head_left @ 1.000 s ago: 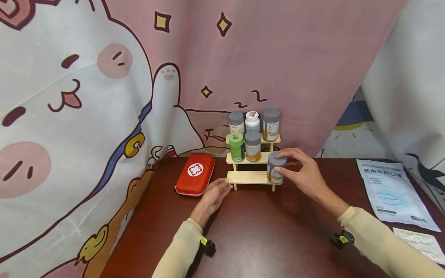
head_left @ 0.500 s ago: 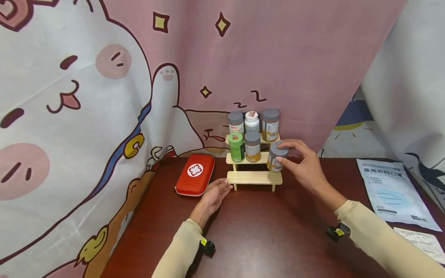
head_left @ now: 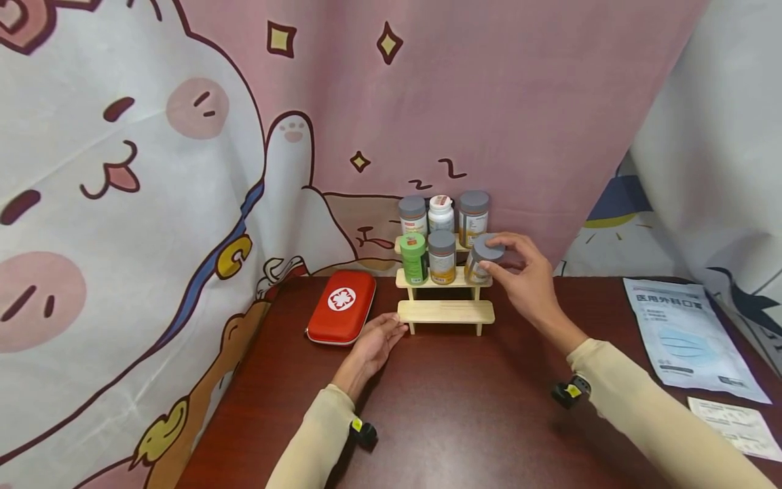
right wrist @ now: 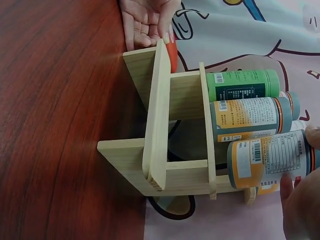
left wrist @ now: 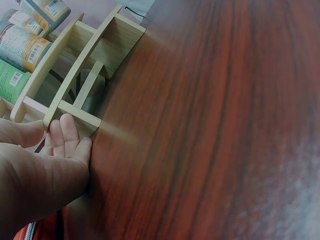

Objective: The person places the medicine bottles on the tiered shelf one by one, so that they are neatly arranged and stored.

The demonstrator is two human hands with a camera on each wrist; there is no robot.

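Note:
A three-tier wooden shelf rack (head_left: 446,312) stands on the table. My left hand (head_left: 374,346) pinches the left end of its lowest board, thumb and fingers right at the edge. With my right hand (head_left: 530,277) I hold a grey-lidded supplement bottle (right wrist: 270,159) by its lid, thumb and fingers around it. It leans slightly at the right end of the middle board, its base close over the wood. Beside it on that board are a green bottle (head_left: 413,259) and another grey-lidded bottle (head_left: 442,258). On the top board sit a white bottle (head_left: 441,214) and two grey-lidded bottles, left (head_left: 413,214) and right (head_left: 473,219).
Left of the rack lies a red zip case (head_left: 342,307) with a white emblem, close to my left hand. A face-mask packet (head_left: 693,336) and a white blister sheet (head_left: 733,426) lie at the table's right. A printed curtain (head_left: 513,102) hangs behind.
My right hand has lifted the grey-lidded bottle off the lowest board and brought it up and back to the right end of the middle board. My left hand stays at the rack.

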